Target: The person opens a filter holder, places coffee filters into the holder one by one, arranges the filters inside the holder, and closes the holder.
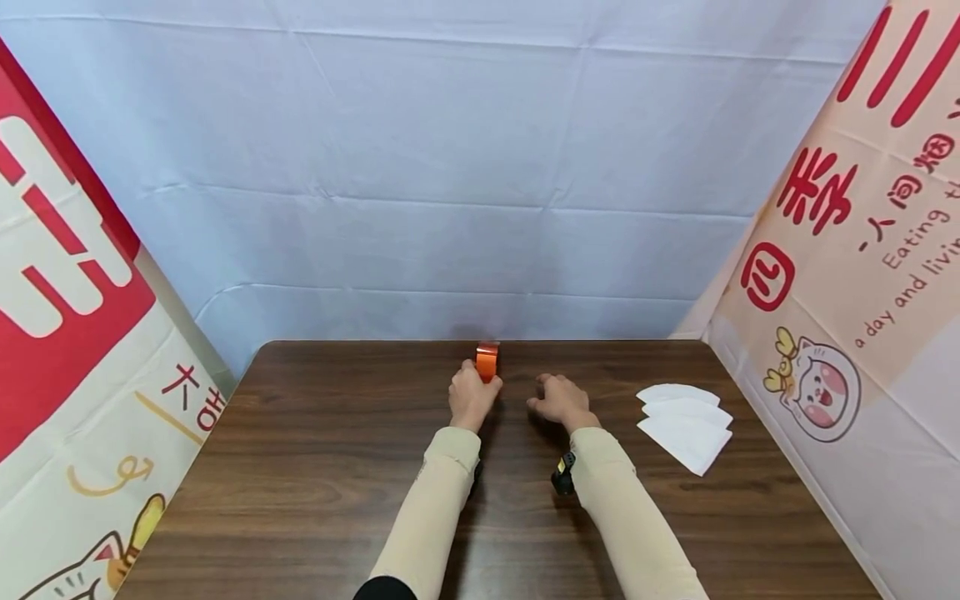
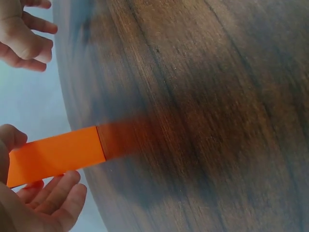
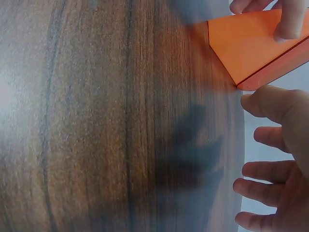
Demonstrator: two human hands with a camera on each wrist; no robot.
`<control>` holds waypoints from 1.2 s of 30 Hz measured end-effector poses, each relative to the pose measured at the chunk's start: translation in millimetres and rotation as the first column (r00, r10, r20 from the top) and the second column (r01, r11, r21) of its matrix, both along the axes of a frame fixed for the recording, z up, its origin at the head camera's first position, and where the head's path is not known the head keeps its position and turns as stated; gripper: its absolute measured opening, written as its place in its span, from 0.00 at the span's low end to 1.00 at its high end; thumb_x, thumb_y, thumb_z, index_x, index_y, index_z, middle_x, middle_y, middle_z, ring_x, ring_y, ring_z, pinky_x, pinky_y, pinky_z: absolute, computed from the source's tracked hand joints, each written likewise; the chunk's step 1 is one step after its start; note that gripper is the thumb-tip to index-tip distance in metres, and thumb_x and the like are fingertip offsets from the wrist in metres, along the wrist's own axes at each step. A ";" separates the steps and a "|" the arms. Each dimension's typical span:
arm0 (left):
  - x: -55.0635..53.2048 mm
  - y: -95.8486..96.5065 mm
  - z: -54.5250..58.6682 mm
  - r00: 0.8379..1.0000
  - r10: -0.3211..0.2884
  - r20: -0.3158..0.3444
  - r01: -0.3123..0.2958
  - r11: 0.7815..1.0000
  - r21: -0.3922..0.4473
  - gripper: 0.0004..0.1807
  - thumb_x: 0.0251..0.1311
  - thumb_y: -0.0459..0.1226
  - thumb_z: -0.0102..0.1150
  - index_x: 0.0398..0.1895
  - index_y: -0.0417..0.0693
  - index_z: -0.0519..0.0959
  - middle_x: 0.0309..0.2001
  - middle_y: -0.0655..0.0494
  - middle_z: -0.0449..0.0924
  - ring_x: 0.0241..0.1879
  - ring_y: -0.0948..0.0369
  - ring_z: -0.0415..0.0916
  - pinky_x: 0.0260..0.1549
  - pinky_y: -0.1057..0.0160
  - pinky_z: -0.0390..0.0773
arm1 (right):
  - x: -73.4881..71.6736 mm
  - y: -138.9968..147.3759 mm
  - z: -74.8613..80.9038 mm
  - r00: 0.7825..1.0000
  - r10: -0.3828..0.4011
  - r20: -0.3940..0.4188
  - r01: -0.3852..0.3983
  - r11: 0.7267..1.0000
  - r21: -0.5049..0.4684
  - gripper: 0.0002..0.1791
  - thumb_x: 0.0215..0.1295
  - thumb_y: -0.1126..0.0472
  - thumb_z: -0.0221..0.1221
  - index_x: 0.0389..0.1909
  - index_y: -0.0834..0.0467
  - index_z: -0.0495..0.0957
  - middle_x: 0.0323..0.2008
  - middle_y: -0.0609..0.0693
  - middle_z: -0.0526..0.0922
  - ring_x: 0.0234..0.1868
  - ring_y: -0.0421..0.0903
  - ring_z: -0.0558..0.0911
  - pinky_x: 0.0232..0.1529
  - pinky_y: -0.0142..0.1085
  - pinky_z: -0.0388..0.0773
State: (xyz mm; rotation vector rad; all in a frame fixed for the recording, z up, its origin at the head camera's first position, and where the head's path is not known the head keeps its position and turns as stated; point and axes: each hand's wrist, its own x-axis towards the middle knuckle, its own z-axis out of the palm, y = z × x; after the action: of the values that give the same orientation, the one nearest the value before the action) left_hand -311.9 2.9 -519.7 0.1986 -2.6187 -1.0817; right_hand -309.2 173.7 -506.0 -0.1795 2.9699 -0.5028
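Note:
An orange box-like holder [image 1: 487,362] with a slanted side stands near the table's far edge, its plain front facing me. My left hand [image 1: 472,397] grips it low down, thumb on one side and fingers on the other in the left wrist view. The holder's lower end is right at the tabletop, which mirrors its colour. To the right of it is my right hand [image 1: 558,400], fingers spread and loosely bent, holding nothing. In the right wrist view that thumb [image 3: 270,104] is close beside the holder's corner [image 3: 241,83].
Three white fan-shaped paper filters [image 1: 686,429] lie overlapping at the right of the brown wooden table [image 1: 315,467]. A pale cloth [image 1: 450,167] hangs behind the far edge, with printed cloths [image 1: 825,317] along the sides.

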 end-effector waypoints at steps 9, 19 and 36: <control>1.3 -4.8 -2.1 0.998 -0.031 -0.058 0.033 0.999 0.034 0.18 0.47 0.41 0.67 0.35 0.38 0.74 0.28 0.46 0.77 0.26 0.48 0.76 0.28 0.52 0.77 | 3.3 -4.2 3.8 1.000 0.011 -0.026 -0.011 1.000 -0.001 0.32 0.59 0.50 0.61 0.62 0.59 0.68 0.54 0.61 0.73 0.50 0.58 0.74 0.40 0.55 0.73; 3.1 -13.1 19.2 0.985 -0.084 -0.148 0.095 0.993 0.065 0.15 0.49 0.40 0.66 0.34 0.40 0.75 0.28 0.49 0.77 0.23 0.54 0.74 0.25 0.57 0.77 | 0.1 -7.7 26.4 0.992 0.040 -0.117 -0.038 0.999 0.023 0.31 0.58 0.49 0.61 0.61 0.58 0.69 0.51 0.61 0.74 0.46 0.59 0.76 0.38 0.54 0.74; 12.9 -29.4 34.9 0.982 -0.093 -0.165 0.106 0.992 0.072 0.15 0.47 0.41 0.67 0.33 0.44 0.74 0.29 0.51 0.77 0.25 0.56 0.74 0.29 0.57 0.78 | 9.6 -9.8 34.4 0.986 0.077 -0.145 -0.073 0.997 0.036 0.31 0.59 0.49 0.60 0.62 0.57 0.68 0.57 0.62 0.70 0.52 0.63 0.72 0.45 0.61 0.68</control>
State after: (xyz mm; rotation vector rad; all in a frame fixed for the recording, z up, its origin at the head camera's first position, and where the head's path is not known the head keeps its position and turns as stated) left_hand -299.0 -26.5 -484.8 -0.0036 -2.4657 -1.1850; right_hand -299.6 163.9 -471.6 -0.3380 3.0961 -0.4533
